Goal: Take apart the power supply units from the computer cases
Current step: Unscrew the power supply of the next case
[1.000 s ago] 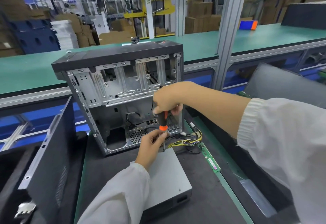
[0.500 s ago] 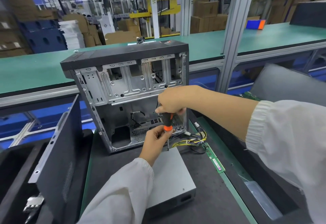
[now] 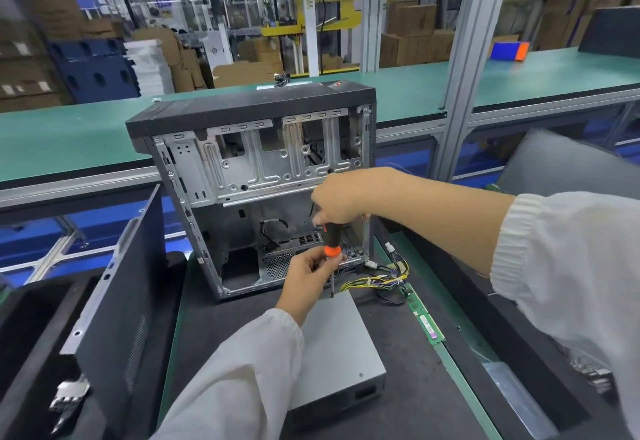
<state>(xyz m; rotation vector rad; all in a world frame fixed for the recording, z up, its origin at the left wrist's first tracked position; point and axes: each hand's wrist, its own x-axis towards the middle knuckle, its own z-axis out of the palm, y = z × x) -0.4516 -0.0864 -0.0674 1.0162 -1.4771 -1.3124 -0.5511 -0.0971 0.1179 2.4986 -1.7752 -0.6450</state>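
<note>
Below both hands' fingers (image 3: 323, 261), screwdriver (image 3: 331, 236) tip on power supply (image 3: 341, 346)

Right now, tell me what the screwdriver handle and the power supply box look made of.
Screwdriver handle: black with an orange collar, matte, likely plastic or rubber. Power supply box: flat grey panels with a dull sheen and folded edges, likely sheet metal.

The screwdriver (image 3: 331, 237) handle's top is buried in the right hand (image 3: 341, 199); its tip is too small to tell. The left sleeve (image 3: 239, 380) covers the metal box's (image 3: 341, 353) near corner.
</note>
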